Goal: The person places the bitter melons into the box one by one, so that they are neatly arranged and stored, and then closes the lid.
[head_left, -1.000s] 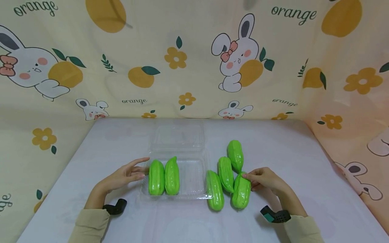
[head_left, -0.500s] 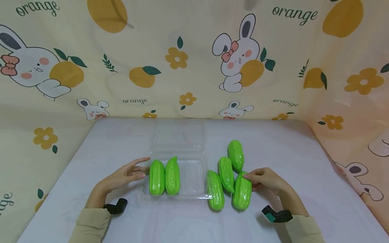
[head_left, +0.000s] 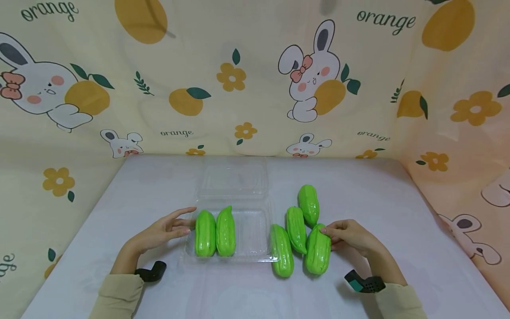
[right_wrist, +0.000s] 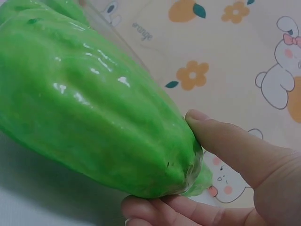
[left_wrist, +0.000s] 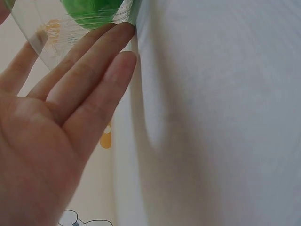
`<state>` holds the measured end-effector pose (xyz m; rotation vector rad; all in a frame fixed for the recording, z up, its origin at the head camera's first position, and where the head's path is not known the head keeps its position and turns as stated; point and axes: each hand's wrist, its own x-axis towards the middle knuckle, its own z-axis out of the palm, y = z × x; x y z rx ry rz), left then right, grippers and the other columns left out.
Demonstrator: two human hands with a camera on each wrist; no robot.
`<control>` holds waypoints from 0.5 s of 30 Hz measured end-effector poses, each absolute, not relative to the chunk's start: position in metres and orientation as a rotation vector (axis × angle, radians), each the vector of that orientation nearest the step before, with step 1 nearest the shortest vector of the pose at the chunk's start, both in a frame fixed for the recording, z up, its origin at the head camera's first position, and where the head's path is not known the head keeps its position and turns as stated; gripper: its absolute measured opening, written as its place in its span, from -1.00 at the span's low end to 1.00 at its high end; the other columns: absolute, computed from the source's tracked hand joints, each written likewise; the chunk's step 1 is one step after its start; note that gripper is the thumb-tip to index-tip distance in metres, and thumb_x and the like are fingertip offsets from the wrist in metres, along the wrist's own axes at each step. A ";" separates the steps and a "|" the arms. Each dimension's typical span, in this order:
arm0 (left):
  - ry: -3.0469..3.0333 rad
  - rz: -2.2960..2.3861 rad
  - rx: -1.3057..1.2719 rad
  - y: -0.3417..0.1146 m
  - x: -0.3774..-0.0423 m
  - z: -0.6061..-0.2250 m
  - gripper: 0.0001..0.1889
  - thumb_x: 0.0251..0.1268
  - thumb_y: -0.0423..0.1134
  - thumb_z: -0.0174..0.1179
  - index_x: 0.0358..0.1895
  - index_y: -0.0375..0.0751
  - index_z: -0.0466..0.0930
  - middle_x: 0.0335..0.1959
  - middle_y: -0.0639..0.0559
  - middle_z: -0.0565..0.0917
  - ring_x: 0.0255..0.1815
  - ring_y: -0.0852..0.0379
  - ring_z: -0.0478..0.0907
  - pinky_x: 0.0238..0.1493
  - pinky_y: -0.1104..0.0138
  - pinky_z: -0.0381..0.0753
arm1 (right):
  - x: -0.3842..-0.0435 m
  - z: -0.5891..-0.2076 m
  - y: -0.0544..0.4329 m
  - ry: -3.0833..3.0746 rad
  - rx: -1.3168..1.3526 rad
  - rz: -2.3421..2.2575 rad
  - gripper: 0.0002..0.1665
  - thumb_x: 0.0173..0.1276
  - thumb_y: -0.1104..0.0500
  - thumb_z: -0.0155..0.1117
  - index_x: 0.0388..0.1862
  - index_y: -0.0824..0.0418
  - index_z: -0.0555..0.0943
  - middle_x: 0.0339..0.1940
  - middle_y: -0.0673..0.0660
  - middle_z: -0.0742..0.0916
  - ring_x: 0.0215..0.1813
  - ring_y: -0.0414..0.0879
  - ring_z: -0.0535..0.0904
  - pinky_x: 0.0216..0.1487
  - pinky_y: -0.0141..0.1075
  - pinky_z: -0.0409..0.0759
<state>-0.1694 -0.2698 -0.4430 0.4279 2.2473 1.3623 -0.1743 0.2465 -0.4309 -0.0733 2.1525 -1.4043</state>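
My right hand (head_left: 350, 237) pinches the far end of a glossy green gourd (head_left: 318, 250) with thumb and fingers. The right wrist view shows the thumb (right_wrist: 225, 141) on one side of that gourd (right_wrist: 94, 108) and fingertips under the other. Straight fingers of my left hand (head_left: 167, 229) lie against the left side of a clear plastic clamshell box (head_left: 253, 235). Two like gourds (head_left: 205, 232) stand side by side in the box's left half. Beside the held one lie three more: a gourd (head_left: 282, 251) touching the box's right corner, a middle gourd (head_left: 296, 229) and the farthest gourd (head_left: 308, 204).
The box's clear lid (head_left: 235, 178) lies folded back behind it on the white table (head_left: 358, 186). A patterned cloth (head_left: 255, 79) with rabbits and oranges hangs at the back and sides. Black devices (head_left: 151, 271) are strapped on both wrists.
My right hand and the pinched gourd have shifted slightly to the right, the gourd's far end rising a little in view. The left hand and the box stay put.
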 end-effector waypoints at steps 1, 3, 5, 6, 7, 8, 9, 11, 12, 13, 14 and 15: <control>2.249 1.361 0.431 -0.270 -0.169 -0.443 -0.30 0.44 -0.11 0.07 0.53 -0.05 -0.03 0.39 -0.41 0.35 0.42 -0.36 0.29 0.31 -0.23 0.34 | -0.174 -0.430 0.246 2.154 -0.075 -1.405 -0.40 0.39 0.00 0.22 0.04 0.57 0.50 -0.40 -0.10 0.72 -0.31 -0.28 0.66 -0.20 -0.36 0.70; 2.253 1.358 0.435 -0.270 -0.170 -0.443 -0.30 0.44 -0.11 0.07 0.53 -0.05 -0.03 0.39 -0.41 0.35 0.42 -0.36 0.29 0.31 -0.23 0.35 | -0.173 -0.427 0.246 2.156 -0.075 -1.405 -0.40 0.39 0.00 0.22 0.04 0.57 0.50 -0.39 -0.10 0.72 -0.30 -0.28 0.66 -0.18 -0.35 0.70; 2.255 1.357 0.439 -0.270 -0.170 -0.443 -0.30 0.44 -0.10 0.08 0.53 -0.05 -0.03 0.39 -0.41 0.35 0.42 -0.36 0.29 0.31 -0.22 0.35 | -0.173 -0.425 0.247 2.155 -0.079 -1.407 -0.40 0.40 0.01 0.21 0.05 0.57 0.49 -0.38 -0.10 0.72 -0.29 -0.28 0.66 -0.17 -0.35 0.70; 2.255 1.357 0.440 -0.270 -0.170 -0.443 -0.30 0.43 -0.10 0.08 0.53 -0.05 -0.03 0.39 -0.41 0.35 0.42 -0.36 0.29 0.31 -0.22 0.35 | -0.172 -0.424 0.247 2.155 -0.082 -1.408 -0.40 0.40 0.01 0.21 0.06 0.57 0.49 -0.38 -0.10 0.72 -0.29 -0.28 0.66 -0.17 -0.35 0.70; 2.254 1.358 0.441 -0.270 -0.170 -0.443 -0.30 0.44 -0.10 0.08 0.53 -0.05 -0.03 0.39 -0.41 0.35 0.42 -0.36 0.29 0.31 -0.22 0.35 | -0.172 -0.424 0.248 2.156 -0.087 -1.407 -0.40 0.41 0.01 0.20 0.06 0.58 0.49 -0.37 -0.10 0.72 -0.29 -0.28 0.66 -0.16 -0.35 0.70; 2.252 1.360 0.443 -0.270 -0.170 -0.443 -0.30 0.44 -0.10 0.08 0.53 -0.06 -0.03 0.39 -0.41 0.35 0.42 -0.36 0.29 0.31 -0.22 0.35 | -0.172 -0.423 0.248 2.156 -0.093 -1.406 -0.40 0.41 0.01 0.20 0.06 0.58 0.49 -0.37 -0.11 0.72 -0.28 -0.28 0.66 -0.16 -0.36 0.70; 2.250 1.363 0.444 -0.270 -0.171 -0.443 -0.30 0.44 -0.11 0.08 0.53 -0.06 -0.03 0.39 -0.41 0.34 0.42 -0.36 0.29 0.31 -0.22 0.35 | -0.172 -0.423 0.249 2.159 -0.100 -1.404 -0.40 0.41 0.02 0.19 0.06 0.58 0.49 -0.37 -0.11 0.72 -0.28 -0.29 0.65 -0.16 -0.36 0.70; 2.248 1.367 0.448 -0.270 -0.171 -0.444 -0.30 0.44 -0.12 0.07 0.53 -0.06 -0.03 0.40 -0.41 0.34 0.42 -0.36 0.29 0.31 -0.22 0.36 | -0.172 -0.422 0.249 2.163 -0.106 -1.401 -0.40 0.41 0.02 0.19 0.06 0.58 0.49 -0.37 -0.13 0.72 -0.28 -0.30 0.65 -0.16 -0.37 0.69; 2.247 1.368 0.449 -0.270 -0.171 -0.444 -0.30 0.44 -0.12 0.07 0.53 -0.06 -0.03 0.40 -0.41 0.34 0.42 -0.36 0.29 0.31 -0.22 0.36 | -0.172 -0.421 0.250 2.166 -0.112 -1.398 -0.40 0.41 0.02 0.19 0.06 0.59 0.48 -0.37 -0.13 0.72 -0.28 -0.30 0.65 -0.16 -0.38 0.69; 2.246 1.369 0.451 -0.270 -0.170 -0.444 -0.31 0.44 -0.13 0.07 0.53 -0.07 -0.03 0.40 -0.42 0.34 0.42 -0.36 0.29 0.31 -0.22 0.36 | -0.172 -0.420 0.250 2.167 -0.121 -1.397 -0.40 0.41 0.02 0.19 0.06 0.59 0.48 -0.37 -0.14 0.72 -0.28 -0.31 0.65 -0.15 -0.38 0.69; 2.244 1.370 0.452 -0.270 -0.170 -0.444 -0.31 0.44 -0.13 0.07 0.53 -0.07 -0.04 0.40 -0.42 0.34 0.42 -0.36 0.29 0.31 -0.22 0.36 | -0.172 -0.419 0.250 2.167 -0.128 -1.398 -0.40 0.41 0.02 0.19 0.06 0.60 0.48 -0.37 -0.15 0.72 -0.28 -0.31 0.65 -0.15 -0.38 0.69; 2.245 1.369 0.453 -0.270 -0.170 -0.444 -0.31 0.44 -0.13 0.07 0.53 -0.07 -0.04 0.39 -0.42 0.34 0.42 -0.36 0.29 0.31 -0.22 0.36 | -0.171 -0.418 0.250 2.165 -0.134 -1.400 -0.39 0.42 0.02 0.19 0.06 0.61 0.47 -0.37 -0.15 0.72 -0.28 -0.32 0.65 -0.15 -0.38 0.69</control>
